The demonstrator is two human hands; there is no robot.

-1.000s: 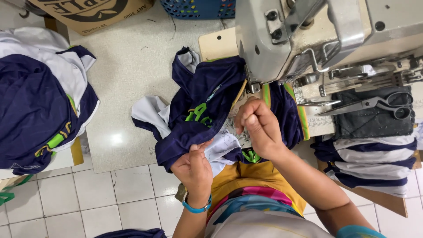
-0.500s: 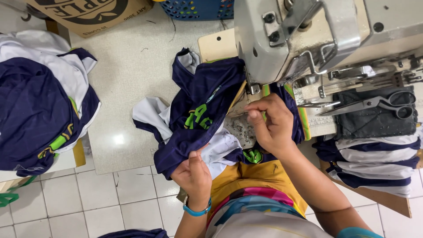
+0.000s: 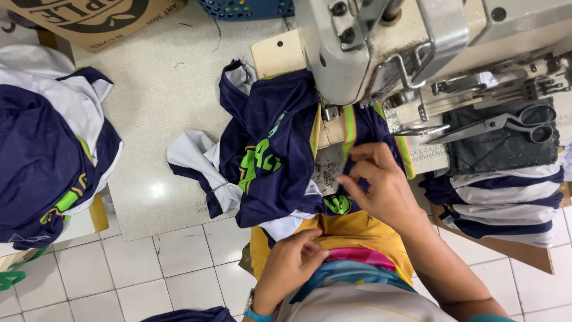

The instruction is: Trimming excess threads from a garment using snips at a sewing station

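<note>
Needle area hidden behind the sewing machine head (image 3: 381, 53), itself cropped by the top edge. Cardboard box (image 3: 89, 21) and blue basket (image 3: 247, 7) cut off at upper left and top. Left hand (image 3: 292, 262) fingertips tucked under the navy jersey (image 3: 274, 149). Navy cloth (image 3: 190, 314) clipped at the bottom edge.

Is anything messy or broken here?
Nothing looks broken. The navy shirt is bunched under the sewing machine, with its white part spilling over the table edge. The right hand pinches its hem; the left hand is low by the lap. Scissors lie flat on a dark cloth.
</note>
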